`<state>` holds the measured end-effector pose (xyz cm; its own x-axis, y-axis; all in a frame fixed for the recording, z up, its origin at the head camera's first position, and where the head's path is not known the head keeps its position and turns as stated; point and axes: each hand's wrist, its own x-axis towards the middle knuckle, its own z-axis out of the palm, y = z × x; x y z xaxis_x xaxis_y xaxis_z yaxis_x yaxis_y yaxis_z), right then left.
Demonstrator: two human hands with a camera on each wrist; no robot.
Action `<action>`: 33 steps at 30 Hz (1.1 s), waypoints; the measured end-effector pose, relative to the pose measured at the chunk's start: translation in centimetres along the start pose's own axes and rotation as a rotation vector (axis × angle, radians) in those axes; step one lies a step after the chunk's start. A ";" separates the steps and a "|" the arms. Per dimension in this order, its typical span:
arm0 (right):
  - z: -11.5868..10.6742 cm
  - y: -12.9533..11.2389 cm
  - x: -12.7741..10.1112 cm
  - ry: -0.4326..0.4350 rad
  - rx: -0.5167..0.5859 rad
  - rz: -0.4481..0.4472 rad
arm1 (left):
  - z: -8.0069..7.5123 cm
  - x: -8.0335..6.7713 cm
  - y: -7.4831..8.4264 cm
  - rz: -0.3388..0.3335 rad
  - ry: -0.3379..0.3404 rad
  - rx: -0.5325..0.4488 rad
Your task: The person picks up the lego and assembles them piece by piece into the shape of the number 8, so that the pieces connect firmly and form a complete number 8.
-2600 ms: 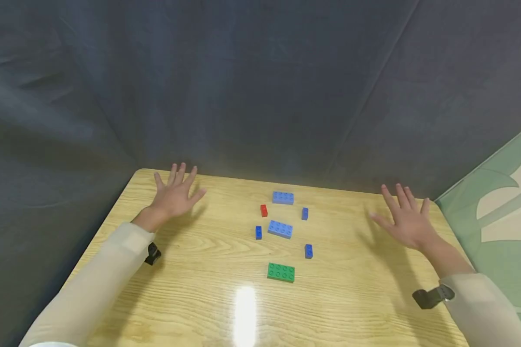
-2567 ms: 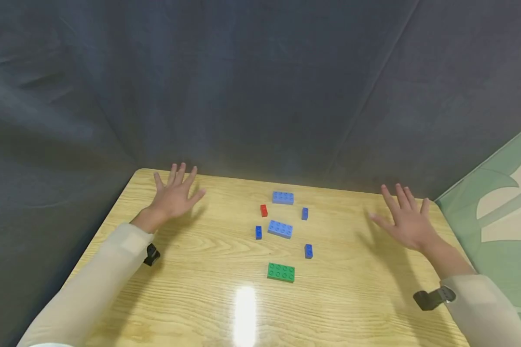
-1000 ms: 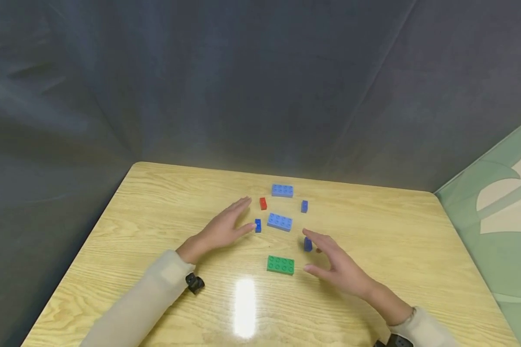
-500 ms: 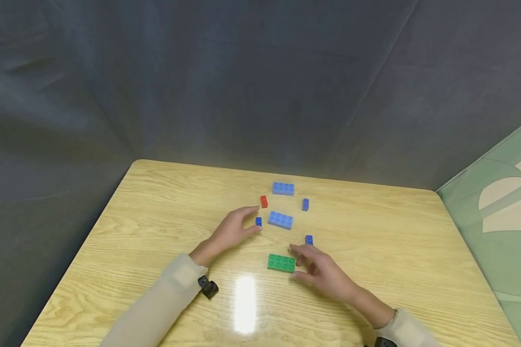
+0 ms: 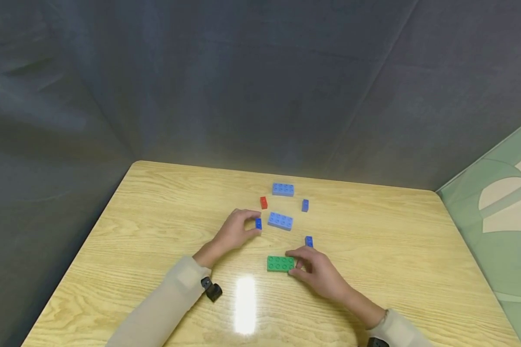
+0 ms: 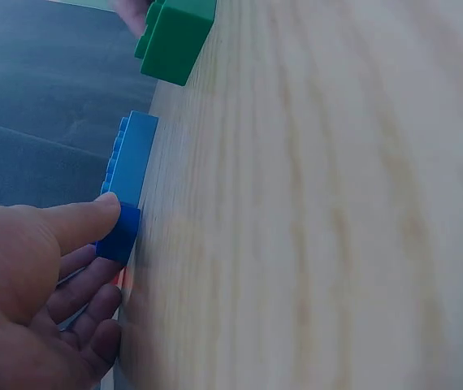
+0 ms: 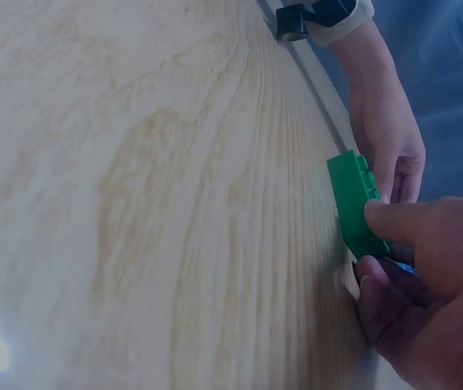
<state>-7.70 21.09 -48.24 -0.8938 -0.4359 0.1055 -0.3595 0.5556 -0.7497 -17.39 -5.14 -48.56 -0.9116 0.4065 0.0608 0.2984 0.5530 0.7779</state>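
As you lean over the wooden bench (image 5: 156, 226), your left hand (image 5: 234, 232) pinches a small dark-blue brick (image 5: 258, 223) between thumb and fingers, the brick resting on the bench just left of a light-blue eight-stud brick (image 5: 280, 220). Your right hand (image 5: 317, 271) grips the right end of a green eight-stud brick (image 5: 280, 263), thumb and fingers curled round it, near the bench's middle. Just beyond your right fingers sits another small dark-blue brick (image 5: 309, 241). Farther back lie a small red brick (image 5: 263, 203), a second light-blue eight-stud brick (image 5: 283, 189) and a third small dark-blue brick (image 5: 305, 205), all apart from one another. Dark grey cloth (image 5: 243, 82) hangs behind the bench, with a pale green leaf-patterned panel (image 5: 495, 202) at right.
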 end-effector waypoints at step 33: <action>0.7 0.0 0.3 0.071 -0.005 0.028 | -0.7 -2.2 2.3 0.062 -0.079 -0.073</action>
<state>-7.76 20.50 -48.63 -0.9200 -0.3693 0.1310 -0.3357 0.5704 -0.7497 -14.89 -5.28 -46.42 -0.8663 0.4955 0.0631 0.3296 0.4721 0.8176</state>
